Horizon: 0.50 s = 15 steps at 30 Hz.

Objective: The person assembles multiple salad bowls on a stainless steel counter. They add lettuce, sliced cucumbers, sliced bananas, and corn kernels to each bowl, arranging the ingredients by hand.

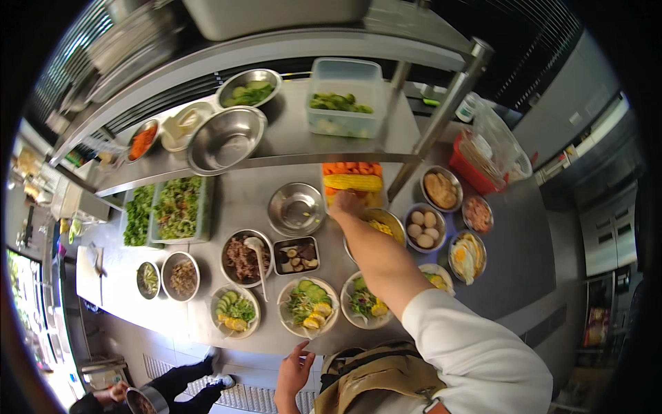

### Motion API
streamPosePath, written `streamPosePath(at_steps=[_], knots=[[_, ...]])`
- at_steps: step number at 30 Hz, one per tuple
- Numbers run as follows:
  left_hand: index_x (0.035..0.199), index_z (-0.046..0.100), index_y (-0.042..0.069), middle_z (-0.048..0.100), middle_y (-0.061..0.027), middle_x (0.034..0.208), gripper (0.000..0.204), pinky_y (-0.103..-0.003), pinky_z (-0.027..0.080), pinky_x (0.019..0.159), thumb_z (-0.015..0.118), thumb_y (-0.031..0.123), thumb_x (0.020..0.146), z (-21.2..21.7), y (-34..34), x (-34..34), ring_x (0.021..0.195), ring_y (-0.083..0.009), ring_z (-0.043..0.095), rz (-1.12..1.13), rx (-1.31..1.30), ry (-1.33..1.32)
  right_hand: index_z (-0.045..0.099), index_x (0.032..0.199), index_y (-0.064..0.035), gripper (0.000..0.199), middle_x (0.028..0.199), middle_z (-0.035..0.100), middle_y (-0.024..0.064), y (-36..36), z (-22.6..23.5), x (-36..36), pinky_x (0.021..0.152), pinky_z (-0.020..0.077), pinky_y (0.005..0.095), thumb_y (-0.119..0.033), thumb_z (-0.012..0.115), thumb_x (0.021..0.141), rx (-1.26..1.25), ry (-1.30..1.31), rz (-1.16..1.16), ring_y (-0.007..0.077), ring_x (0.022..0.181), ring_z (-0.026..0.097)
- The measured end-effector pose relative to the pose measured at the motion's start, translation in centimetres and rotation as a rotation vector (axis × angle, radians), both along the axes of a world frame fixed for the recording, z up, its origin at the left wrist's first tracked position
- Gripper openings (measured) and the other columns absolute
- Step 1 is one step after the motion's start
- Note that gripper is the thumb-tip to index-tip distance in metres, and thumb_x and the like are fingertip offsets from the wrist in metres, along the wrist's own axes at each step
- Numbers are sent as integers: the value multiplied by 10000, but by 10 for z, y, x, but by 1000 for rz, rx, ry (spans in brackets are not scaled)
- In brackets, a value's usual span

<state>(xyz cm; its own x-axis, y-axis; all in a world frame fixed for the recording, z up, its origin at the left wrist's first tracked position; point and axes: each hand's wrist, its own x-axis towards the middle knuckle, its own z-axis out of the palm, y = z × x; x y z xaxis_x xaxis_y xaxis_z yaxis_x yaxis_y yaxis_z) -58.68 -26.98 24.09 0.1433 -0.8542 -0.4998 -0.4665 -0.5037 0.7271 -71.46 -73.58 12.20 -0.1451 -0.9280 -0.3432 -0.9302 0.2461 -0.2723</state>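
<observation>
Reaching across the bench (262, 200) with your right hand (347, 204) to the corn.
Your right fingers rest on the container of corn cobs (353, 182) and carrots just beyond the bowl of kernels (378, 226); you cannot tell their grip. Your left hand (295, 371) hangs below the bench edge, fingers loosely apart, near the salad plates (308, 306).

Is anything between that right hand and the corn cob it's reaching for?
Nothing visible. The right hand is already at the corn cob on its tray, past the bowl of corn kernels that lies under the forearm.
</observation>
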Motion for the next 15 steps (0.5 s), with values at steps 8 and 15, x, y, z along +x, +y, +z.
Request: streamPosePath(at_steps=[8, 15], knots=[[1369, 604, 76, 772, -160, 1040, 419, -437, 582, 769, 671, 275, 1007, -9, 13, -1, 860, -338, 751, 19, -7, -11, 609, 1388, -98, 601, 1489, 564, 135, 1, 17, 2, 1050, 549, 459, -312, 762, 847, 87, 44, 18, 300, 1332, 602], [1380, 595, 71, 763, -167, 1056, 426, -443, 574, 790, 658, 277, 1013, -14, 16, 2, 875, -351, 742, 7, -28, -21, 566, 1424, -27, 675, 1533, 509, 187, -5, 27, -18, 1118, 477, 466, -320, 727, 838, 129, -9, 158, 337, 1397, 525]])
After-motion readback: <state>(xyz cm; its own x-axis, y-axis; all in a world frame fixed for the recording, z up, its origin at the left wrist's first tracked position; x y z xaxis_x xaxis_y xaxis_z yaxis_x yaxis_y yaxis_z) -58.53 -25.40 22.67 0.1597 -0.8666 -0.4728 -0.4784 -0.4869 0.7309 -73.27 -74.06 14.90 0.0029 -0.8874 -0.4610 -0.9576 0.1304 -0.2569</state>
